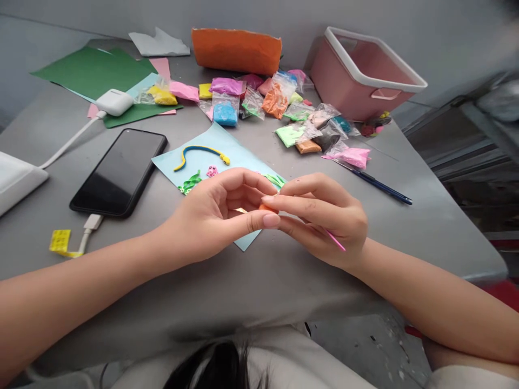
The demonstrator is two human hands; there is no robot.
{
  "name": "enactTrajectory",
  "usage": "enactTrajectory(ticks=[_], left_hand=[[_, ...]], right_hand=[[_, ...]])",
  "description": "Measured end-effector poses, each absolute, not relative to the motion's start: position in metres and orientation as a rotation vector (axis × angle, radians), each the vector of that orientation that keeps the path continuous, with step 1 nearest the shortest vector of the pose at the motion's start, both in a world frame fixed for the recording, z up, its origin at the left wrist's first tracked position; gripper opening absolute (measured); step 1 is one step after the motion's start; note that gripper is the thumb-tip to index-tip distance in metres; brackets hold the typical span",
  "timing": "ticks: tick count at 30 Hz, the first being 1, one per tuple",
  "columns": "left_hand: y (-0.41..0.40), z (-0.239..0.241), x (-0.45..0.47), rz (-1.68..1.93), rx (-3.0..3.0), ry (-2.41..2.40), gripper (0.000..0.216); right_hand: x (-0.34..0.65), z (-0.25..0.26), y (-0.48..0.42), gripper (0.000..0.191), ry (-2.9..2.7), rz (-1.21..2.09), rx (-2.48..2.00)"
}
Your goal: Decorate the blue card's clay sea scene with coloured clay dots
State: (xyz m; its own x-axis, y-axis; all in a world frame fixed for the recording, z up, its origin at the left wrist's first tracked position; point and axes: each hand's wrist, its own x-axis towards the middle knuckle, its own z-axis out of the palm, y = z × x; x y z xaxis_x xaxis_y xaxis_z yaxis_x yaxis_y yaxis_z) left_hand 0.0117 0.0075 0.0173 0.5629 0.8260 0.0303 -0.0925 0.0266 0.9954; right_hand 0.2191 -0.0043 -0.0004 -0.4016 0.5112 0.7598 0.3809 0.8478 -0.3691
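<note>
Between the fingertips of my left hand [227,208] and my right hand [324,213] is a small piece of orange modelling clay [268,207], partly hidden by the fingers. Both hands are closed on it above the front of a light blue sheet [243,146]. A thin pink stick [335,240] pokes out below my right hand, seemingly tucked in its fingers. On the sheet lie a yellow-and-blue clay snake [198,151], green clay leaves [190,182] and a small pink clay figure [212,170]. More green clay strands [275,180] show behind the fingertips.
Several bags of coloured clay [275,100] lie at the back, before an orange box [237,51]. A pink bin [344,81] stands back right, with a dark blue pen [377,183] nearer. At left are a phone [121,173], a white charger [114,102] and green paper [93,70].
</note>
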Motion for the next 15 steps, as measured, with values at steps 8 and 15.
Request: enactTrajectory(ticks=[8, 15], left_hand=[[0.01, 0.028, 0.006, 0.839, 1.385, 0.757, 0.035], [0.025, 0.045, -0.018, 1.003, 1.787, 0.917, 0.022]], right_hand=[[0.214, 0.014, 0.004, 0.018, -2.028, 0.088, -0.639], [0.223, 0.082, -0.004, 0.013, -1.73, 0.155, -0.976]])
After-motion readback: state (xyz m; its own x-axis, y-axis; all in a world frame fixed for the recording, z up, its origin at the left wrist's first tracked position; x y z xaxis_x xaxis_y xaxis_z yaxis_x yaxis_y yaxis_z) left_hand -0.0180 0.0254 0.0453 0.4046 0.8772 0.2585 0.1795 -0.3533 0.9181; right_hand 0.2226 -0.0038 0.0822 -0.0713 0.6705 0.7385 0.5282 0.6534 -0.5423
